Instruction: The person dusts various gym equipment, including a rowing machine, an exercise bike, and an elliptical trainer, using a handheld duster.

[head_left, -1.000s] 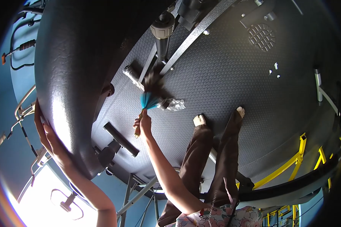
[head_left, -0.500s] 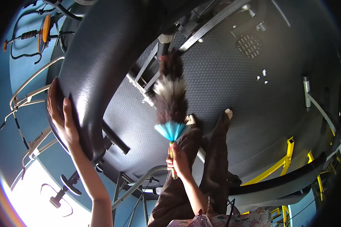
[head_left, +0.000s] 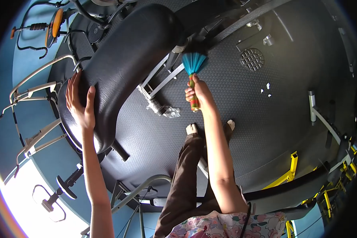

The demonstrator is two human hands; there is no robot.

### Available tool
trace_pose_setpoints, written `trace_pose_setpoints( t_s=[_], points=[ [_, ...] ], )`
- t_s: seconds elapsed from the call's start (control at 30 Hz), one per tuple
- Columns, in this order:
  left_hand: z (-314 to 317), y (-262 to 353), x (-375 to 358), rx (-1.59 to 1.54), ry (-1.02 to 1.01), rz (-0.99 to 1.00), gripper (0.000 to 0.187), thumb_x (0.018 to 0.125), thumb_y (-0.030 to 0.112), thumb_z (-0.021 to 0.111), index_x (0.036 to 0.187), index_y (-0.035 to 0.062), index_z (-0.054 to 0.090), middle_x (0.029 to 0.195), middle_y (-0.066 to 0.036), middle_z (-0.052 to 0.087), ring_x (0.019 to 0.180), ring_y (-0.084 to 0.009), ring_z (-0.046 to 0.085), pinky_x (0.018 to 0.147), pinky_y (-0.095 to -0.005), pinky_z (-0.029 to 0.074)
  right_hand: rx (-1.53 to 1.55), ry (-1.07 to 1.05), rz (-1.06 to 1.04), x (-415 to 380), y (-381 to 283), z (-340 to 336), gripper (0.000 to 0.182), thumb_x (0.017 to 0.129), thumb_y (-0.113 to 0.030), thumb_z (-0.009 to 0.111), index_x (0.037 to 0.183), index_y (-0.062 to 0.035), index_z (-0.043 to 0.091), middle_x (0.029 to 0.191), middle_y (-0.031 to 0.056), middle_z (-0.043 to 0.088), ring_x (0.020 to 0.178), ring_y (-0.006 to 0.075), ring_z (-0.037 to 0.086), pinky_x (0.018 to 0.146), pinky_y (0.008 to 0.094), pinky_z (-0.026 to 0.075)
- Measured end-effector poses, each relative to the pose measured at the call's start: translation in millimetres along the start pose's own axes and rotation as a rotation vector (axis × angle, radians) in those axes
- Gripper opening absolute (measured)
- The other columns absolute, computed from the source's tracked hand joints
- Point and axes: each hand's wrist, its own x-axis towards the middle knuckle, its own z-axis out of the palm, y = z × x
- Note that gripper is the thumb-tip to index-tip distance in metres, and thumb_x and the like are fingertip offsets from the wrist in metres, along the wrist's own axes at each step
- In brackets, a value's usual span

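Left hand (head_left: 80, 104) flat, fingers spread on near edge of black padded bench (head_left: 123, 67); right hand (head_left: 198, 93) clamped on duster (head_left: 193, 69) handle, head at bench's far edge; open rubber floor (head_left: 273, 119) to right.

A single head-worn camera gives the only view. It looks steeply down past the person's chest toward the studded floor (head_left: 234, 119), with a wide fisheye lens that bends the edges and darkens the corners. Both arms reach away from the lens into the upper half of the frame, and the person's legs and feet sit near the centre, so the camera is close above them. A padded black seat (head_left: 123, 67) fills the upper left, near the lens.
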Motion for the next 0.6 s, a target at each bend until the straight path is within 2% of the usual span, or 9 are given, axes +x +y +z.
trace_pose_setpoints(
  t_s=[0.07, 0.17, 0.2, 0.3, 0.4, 0.43, 0.47, 0.53, 0.6],
  points=[
    [0, 2, 0, -0.003, 0.004, 0.004, 0.056, 0.080, 0.048, 0.049, 0.123, 0.0122, 0.047, 0.126, -0.011, 0.046, 0.123, -0.0299, 0.034, 0.103, -0.0435, 0.022, -0.123, 0.058, -0.035, -2, 22, 4, 0.042, 0.089, -0.048, 0.035, 0.080, -0.0073, 0.036, 0.054, -0.0027, 0.035, 0.040, 0.0032, 0.031, 0.037, 0.0183, 0.030],
    [1, 2, 0, -0.006, 0.006, -0.009, 0.056, 0.080, 0.047, 0.050, 0.123, 0.0119, 0.047, 0.125, -0.011, 0.046, 0.123, -0.0300, 0.034, 0.103, -0.0439, 0.022, -0.175, -0.007, 0.242, 17, 46, -25, 0.044, 0.087, -0.050, 0.041, 0.078, -0.0075, 0.037, 0.053, 0.0000, 0.036, 0.038, 0.0055, 0.034, 0.036, 0.0206, 0.032],
    [2, 2, 0, -0.008, 0.008, -0.011, 0.056, 0.080, 0.047, 0.050, 0.123, 0.0116, 0.047, 0.125, -0.011, 0.046, 0.123, -0.0300, 0.034, 0.103, -0.0437, 0.023, -0.173, -0.008, 0.243, 15, 49, -32, 0.044, 0.087, -0.050, 0.041, 0.078, -0.0075, 0.037, 0.053, 0.0000, 0.036, 0.038, 0.0055, 0.034, 0.036, 0.0206, 0.032],
    [2, 1, 1, -0.004, 0.012, 0.019, 0.055, 0.080, 0.045, 0.050, 0.122, 0.0107, 0.048, 0.125, -0.011, 0.046, 0.122, -0.0295, 0.035, 0.102, -0.0431, 0.023, -0.385, 0.103, -0.087, 2, 54, -46, 0.045, 0.086, -0.053, 0.040, 0.079, -0.0084, 0.038, 0.051, -0.0020, 0.035, 0.039, 0.0049, 0.034, 0.035, 0.0205, 0.031],
    [3, 1, 0, -0.031, 0.012, 0.014, 0.053, 0.081, 0.044, 0.049, 0.122, 0.0101, 0.048, 0.125, -0.011, 0.047, 0.121, -0.0287, 0.036, 0.102, -0.0423, 0.024, -0.312, 0.142, -0.153, -4, 57, -43, 0.046, 0.086, -0.054, 0.040, 0.079, -0.0086, 0.037, 0.051, -0.0021, 0.035, 0.039, 0.0047, 0.034, 0.035, 0.0205, 0.031],
    [2, 1, 0, -0.010, 0.014, 0.014, 0.054, 0.081, 0.044, 0.049, 0.122, 0.0102, 0.048, 0.125, -0.011, 0.047, 0.121, -0.0285, 0.037, 0.102, -0.0420, 0.024, -0.272, 0.077, -0.137, -3, 62, -39, 0.047, 0.086, -0.054, 0.040, 0.079, -0.0086, 0.036, 0.051, -0.0021, 0.034, 0.038, 0.0047, 0.033, 0.035, 0.0205, 0.031],
    [2, 1, 0, -0.011, 0.014, 0.017, 0.054, 0.081, 0.044, 0.049, 0.122, 0.0102, 0.048, 0.125, -0.011, 0.047, 0.121, -0.0285, 0.037, 0.102, -0.0420, 0.024, -0.310, 0.102, -0.085, 3, 69, -36, 0.047, 0.086, -0.054, 0.040, 0.077, -0.0081, 0.036, 0.050, -0.0023, 0.034, 0.038, 0.0048, 0.032, 0.035, 0.0205, 0.031],
    [1, 2, 1, -0.027, 0.016, 0.020, 0.053, 0.081, 0.044, 0.049, 0.123, 0.0101, 0.048, 0.125, -0.010, 0.047, 0.121, -0.0285, 0.037, 0.102, -0.0420, 0.024, -0.324, 0.065, 0.149, 25, 83, -48, 0.050, 0.086, -0.053, 0.039, 0.069, -0.0065, 0.037, 0.048, -0.0001, 0.035, 0.034, 0.0067, 0.034, 0.032, 0.0223, 0.032],
    [1, 3, 0, -0.024, 0.016, 0.020, 0.053, 0.082, 0.044, 0.049, 0.123, 0.0101, 0.048, 0.125, -0.010, 0.047, 0.121, -0.0286, 0.037, 0.102, -0.0420, 0.024, -0.333, 0.055, 0.133, 28, 88, -47, 0.050, 0.086, -0.053, 0.040, 0.067, -0.0062, 0.037, 0.047, -0.0003, 0.035, 0.034, 0.0073, 0.035, 0.031, 0.0227, 0.032]
  ],
)
